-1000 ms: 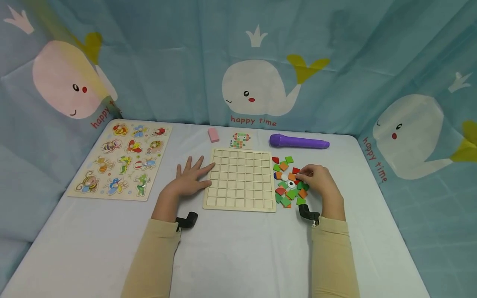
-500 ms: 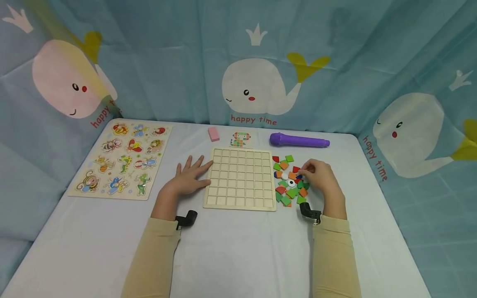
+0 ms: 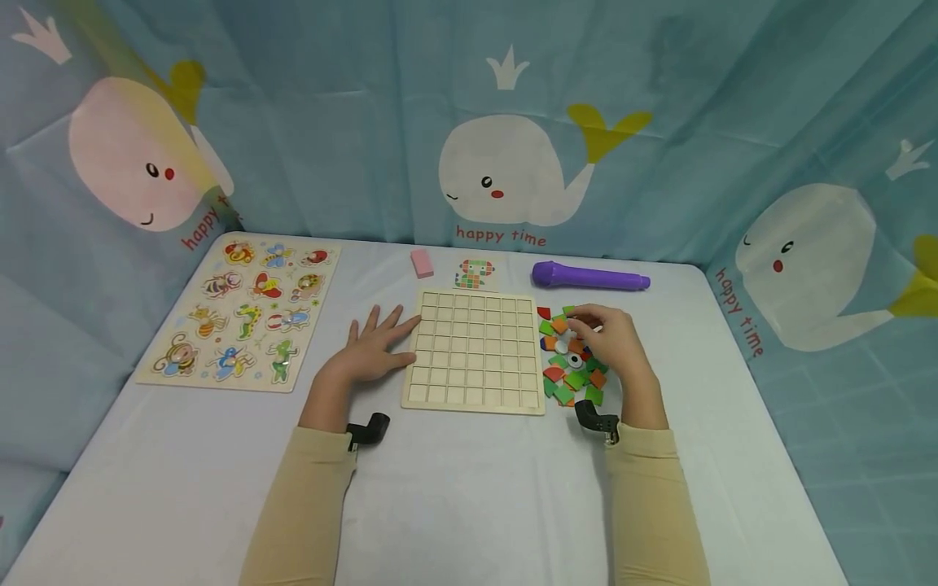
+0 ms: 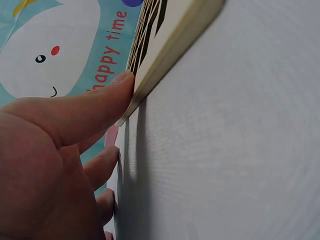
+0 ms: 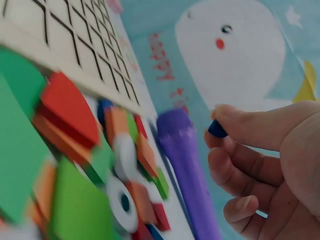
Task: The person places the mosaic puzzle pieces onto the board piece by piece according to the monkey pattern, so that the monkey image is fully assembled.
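A pale wooden grid board with square cells lies in the middle of the table. My left hand has its fingers spread, thumb and index fingertip at the board's left edge; the left wrist view shows the thumb against that edge. Between thumb and index finger, my right hand pinches a small dark blue piece, mostly covered by the fingertips. Below it lies a pile of flat coloured pieces, among them a red quarter-round one and a white ring-like one.
A purple toy microphone lies behind the pile. Beyond the board are a pink block and a small pattern card. An insect picture board lies at the left. A whale-printed curtain hangs behind the table.
My right hand picked the blue piece from the pile, lifted it, and has moved left over the pieces towards the grid board. My left hand stays at the board's edge.
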A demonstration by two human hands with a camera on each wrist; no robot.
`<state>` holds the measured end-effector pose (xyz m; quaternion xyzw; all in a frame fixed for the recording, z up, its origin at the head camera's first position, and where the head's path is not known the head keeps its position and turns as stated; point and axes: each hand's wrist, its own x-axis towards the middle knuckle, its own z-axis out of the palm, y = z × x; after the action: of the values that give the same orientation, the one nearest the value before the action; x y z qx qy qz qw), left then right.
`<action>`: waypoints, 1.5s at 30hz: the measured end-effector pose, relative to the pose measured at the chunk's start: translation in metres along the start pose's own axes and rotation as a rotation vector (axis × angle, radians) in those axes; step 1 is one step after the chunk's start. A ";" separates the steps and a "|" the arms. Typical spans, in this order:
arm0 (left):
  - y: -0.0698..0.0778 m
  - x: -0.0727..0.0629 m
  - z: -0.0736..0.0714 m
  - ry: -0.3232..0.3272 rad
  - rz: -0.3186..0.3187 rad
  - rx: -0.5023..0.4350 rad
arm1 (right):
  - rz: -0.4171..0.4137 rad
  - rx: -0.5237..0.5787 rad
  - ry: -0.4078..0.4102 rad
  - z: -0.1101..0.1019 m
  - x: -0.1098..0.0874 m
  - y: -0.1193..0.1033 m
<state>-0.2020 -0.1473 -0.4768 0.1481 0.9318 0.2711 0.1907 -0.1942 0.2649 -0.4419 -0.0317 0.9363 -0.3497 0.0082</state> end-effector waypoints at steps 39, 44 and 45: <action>0.002 -0.002 -0.001 0.005 -0.008 -0.029 | 0.177 -0.060 -0.028 0.060 0.019 -0.047; 0.001 -0.002 -0.001 0.002 -0.011 -0.019 | 0.184 -0.020 0.008 0.049 0.015 -0.041; 0.000 -0.002 -0.001 0.003 -0.011 -0.020 | 0.192 -0.013 0.014 0.047 0.013 -0.040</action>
<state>-0.2010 -0.1480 -0.4755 0.1406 0.9302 0.2794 0.1920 -0.2037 0.2031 -0.4513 0.0608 0.9373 -0.3413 0.0352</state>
